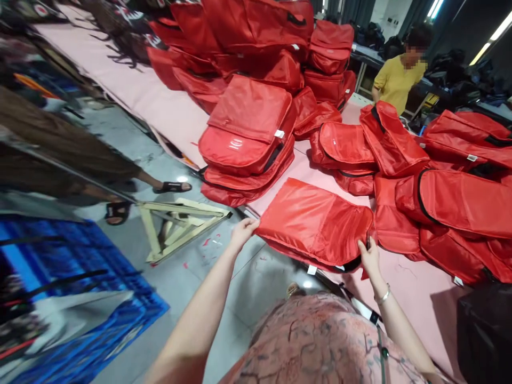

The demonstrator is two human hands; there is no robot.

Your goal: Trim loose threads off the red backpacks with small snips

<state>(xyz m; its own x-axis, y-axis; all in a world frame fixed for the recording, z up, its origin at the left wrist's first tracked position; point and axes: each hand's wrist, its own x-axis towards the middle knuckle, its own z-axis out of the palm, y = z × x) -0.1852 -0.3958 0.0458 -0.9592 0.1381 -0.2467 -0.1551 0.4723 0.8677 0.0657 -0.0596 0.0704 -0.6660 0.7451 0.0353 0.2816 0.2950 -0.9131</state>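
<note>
ITEM 1 – flat bag [316, 224]. Red, nylon-type, laid flat on pink table [160, 101] at its near edge, part overhanging. Long axis runs left–right, near-left corner to far-right end. Black zip/trim seen along near edge; small white tag underneath.

ITEM 2 – left hand [243, 230]. Placed at bag's left corner, touching the edge. Fingers curled together on the fabric; whether the corner is actually pinched cannot be told. Bag lies to the right of this hand.

ITEM 3 – right hand [368, 255]. Placed at bag's near-right end, by the black zip opening. Fingers bent up and closed onto the edge, apparently pinching fabric/trim. Bracelet [383, 296] worn on wrist. Bag lies far-left of this hand. Both hands abt equally near; one at each end of the long axis.

ITEM 4 – bag stack [248, 133]. Red, several high, just far of the flat bag, left-centre of table. White logo and tag visible on top one.

ITEM 5 – loose bags [460, 202]. Red, heaped at right, touching or nearly touching flat bag's right end. More piled at far centre.

ITEM 6 – person in yellow top [396, 80], far right, behind table.

ITEM 7 – wood frame [180, 224] on floor, left of table. Sandalled feet [172, 187] of another person nearby. Blue crate [80, 298] at near left.
</note>
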